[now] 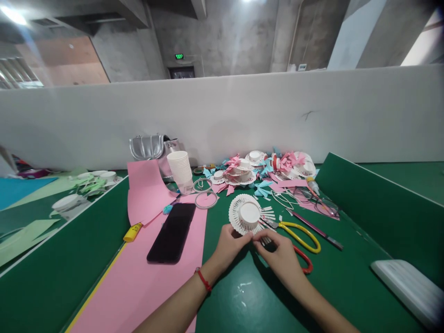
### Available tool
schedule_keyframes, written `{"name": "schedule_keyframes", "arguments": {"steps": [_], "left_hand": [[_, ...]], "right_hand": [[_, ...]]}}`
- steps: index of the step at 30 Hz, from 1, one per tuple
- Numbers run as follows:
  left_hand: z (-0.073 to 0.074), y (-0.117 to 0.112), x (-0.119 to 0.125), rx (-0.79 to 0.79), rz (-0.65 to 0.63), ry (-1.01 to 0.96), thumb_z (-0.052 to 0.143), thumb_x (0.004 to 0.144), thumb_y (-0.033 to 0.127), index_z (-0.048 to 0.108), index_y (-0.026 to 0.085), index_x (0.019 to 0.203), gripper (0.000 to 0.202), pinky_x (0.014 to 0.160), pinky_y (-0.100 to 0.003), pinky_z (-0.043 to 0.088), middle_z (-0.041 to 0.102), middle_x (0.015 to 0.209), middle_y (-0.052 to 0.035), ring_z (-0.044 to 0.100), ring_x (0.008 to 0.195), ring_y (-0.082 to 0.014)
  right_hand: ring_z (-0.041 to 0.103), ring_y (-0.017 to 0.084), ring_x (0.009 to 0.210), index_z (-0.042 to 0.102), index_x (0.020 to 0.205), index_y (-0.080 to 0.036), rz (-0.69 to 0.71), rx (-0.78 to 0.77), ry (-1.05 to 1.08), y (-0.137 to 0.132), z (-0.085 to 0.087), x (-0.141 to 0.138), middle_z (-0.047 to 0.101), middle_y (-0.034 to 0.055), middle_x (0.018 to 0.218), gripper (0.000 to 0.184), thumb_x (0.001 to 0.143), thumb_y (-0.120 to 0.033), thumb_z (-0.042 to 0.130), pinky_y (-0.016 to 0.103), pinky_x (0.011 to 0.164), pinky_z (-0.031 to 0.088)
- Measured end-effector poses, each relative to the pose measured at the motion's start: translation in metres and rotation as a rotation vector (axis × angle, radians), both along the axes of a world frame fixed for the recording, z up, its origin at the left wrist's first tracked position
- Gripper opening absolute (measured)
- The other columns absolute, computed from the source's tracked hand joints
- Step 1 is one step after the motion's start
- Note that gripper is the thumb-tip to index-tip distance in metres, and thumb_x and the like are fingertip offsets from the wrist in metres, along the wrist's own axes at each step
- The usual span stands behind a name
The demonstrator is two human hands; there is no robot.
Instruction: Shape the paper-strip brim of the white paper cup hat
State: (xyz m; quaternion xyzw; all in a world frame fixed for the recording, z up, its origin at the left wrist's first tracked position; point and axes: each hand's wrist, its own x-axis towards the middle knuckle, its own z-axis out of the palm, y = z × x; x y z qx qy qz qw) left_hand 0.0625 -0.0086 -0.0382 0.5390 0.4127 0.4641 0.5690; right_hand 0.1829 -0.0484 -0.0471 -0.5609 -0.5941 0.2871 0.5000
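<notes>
**Two hands pinching a fringed white paper cup (pixel 249 213), right of the black phone (pixel 172 233)**

I'm watching a person working at a green table (pixel 232 300), and the phone, lying flat on a large pink sheet (pixel 145 296), is serving as my marker. To its right, the cup is showing its round base, its cut strips spreading outward all around. The strips on the side nearer the phone are forming a scalloped rim; those on the far side are sticking out loose and straight.

The left hand (pixel 227 245), a red bracelet (pixel 203 280) circling its wrist, is gripping the cup's near edge, thumb on top, some fingers hiding underneath. The right hand (pixel 280 252) is pinching strips at that same edge, its fingertips almost meeting the left thumb.

Farther right of the phone, scissors (pixel 316 240) with yellow and red handles are lying partly behind the right hand. Beyond the phone, a stack of paper cups (pixel 180 169) is standing near a silver bag (pixel 147 147). Beyond it and to the right, pink, blue and white paper decorations (pixel 243 173) are crowding together.
</notes>
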Motion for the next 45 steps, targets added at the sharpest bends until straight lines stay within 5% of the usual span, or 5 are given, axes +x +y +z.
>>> {"name": "schedule_keyframes", "arguments": {"steps": [10, 15, 23, 33, 45], "left_hand": [[-0.002, 0.002, 0.001, -0.068, 0.091, -0.053, 0.066, 0.056, 0.015, 0.064, 0.008, 0.068, 0.014, 0.054, -0.021, 0.039, 0.06, 0.058, -0.0005, 0.049, 0.053, -0.0097], [-0.007, 0.005, 0.0, -0.171, 0.135, -0.229, 0.068, 0.055, 0.017, 0.06, 0.009, 0.062, 0.013, 0.048, -0.019, 0.034, 0.053, 0.051, 0.0033, 0.041, 0.047, -0.0063], [-0.005, 0.001, 0.004, -0.32, 0.09, -0.387, 0.071, 0.052, 0.014, 0.061, 0.01, 0.065, 0.017, 0.05, -0.019, 0.038, 0.057, 0.056, 0.0009, 0.046, 0.048, -0.0066], [-0.01, -0.004, 0.01, -0.107, 0.148, -0.248, 0.068, 0.057, 0.019, 0.065, 0.009, 0.081, 0.026, 0.073, -0.028, 0.043, 0.067, 0.085, -0.0081, 0.058, 0.079, -0.0189], [-0.014, -0.007, 0.009, -0.154, 0.192, -0.235, 0.07, 0.056, 0.029, 0.058, 0.01, 0.057, 0.023, 0.047, -0.019, 0.032, 0.05, 0.048, 0.0037, 0.039, 0.046, -0.007]], "right_hand": [[0.053, 0.018, 0.069, 0.046, 0.073, -0.02, 0.024, 0.163, -0.368, 0.001, -0.014, 0.006, 0.053, 0.0036, 0.077, 0.014, 0.064, -0.011, 0.051, 0.03, 0.06, 0.045], [0.052, 0.021, 0.084, 0.05, 0.078, -0.02, -0.042, 0.332, -0.564, -0.003, -0.01, 0.008, 0.047, 0.0099, 0.099, 0.015, 0.071, -0.008, 0.044, 0.031, 0.063, 0.045], [0.049, 0.023, 0.09, 0.061, 0.075, -0.024, -0.199, 0.563, -0.819, -0.004, -0.002, 0.008, 0.052, 0.0077, 0.1, 0.017, 0.075, -0.012, 0.049, 0.035, 0.07, 0.04], [0.05, 0.02, 0.086, 0.061, 0.074, -0.022, -0.201, 0.607, -0.796, -0.004, 0.006, 0.005, 0.058, 0.0076, 0.094, 0.015, 0.079, -0.015, 0.049, 0.033, 0.07, 0.036], [0.051, 0.021, 0.085, 0.061, 0.077, -0.021, -0.202, 0.617, -0.784, -0.004, 0.005, 0.006, 0.059, 0.0087, 0.092, 0.016, 0.081, -0.015, 0.046, 0.034, 0.071, 0.037]]}}
